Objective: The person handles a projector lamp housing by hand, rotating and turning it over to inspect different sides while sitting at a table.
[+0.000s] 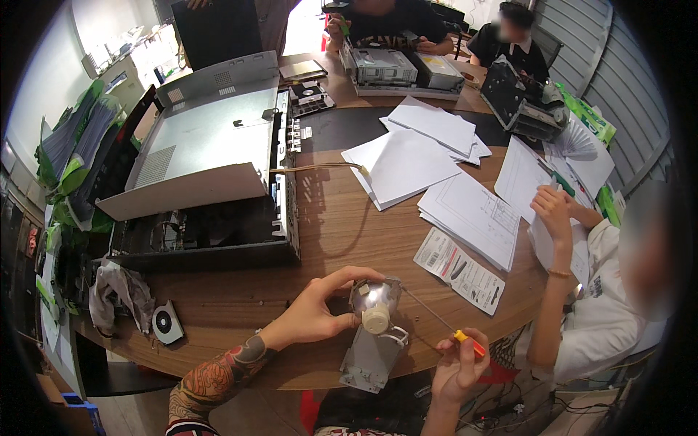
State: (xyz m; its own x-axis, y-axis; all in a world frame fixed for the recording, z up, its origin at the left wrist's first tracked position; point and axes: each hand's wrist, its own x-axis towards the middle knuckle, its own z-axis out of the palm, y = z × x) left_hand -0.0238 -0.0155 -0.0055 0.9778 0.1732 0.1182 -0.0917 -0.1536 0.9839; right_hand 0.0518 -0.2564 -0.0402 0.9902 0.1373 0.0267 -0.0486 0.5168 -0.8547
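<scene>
My left hand (313, 312) is closed around a lamp (375, 296) with a shiny rounded reflector and a pale ceramic-looking base. A grey metal plate (367, 360) extends below the lamp toward the table's front edge, and a light wire loops out beside the base. Between the fingers of my right hand (458, 374) is a screwdriver (477, 347) with a yellow and red handle. Its long thin shaft runs up and left to the upper right edge of the lamp. Whether the tip sits in a screw is too small to tell.
A large opened metal case (196, 145) fills the table's left side, its brown cable (313, 168) stretching right. A small fan (168, 322) and grey cloth (120, 294) lie in front. Rightward are paper sheets (472, 218) and a packaging card (459, 270). Other people work across and right.
</scene>
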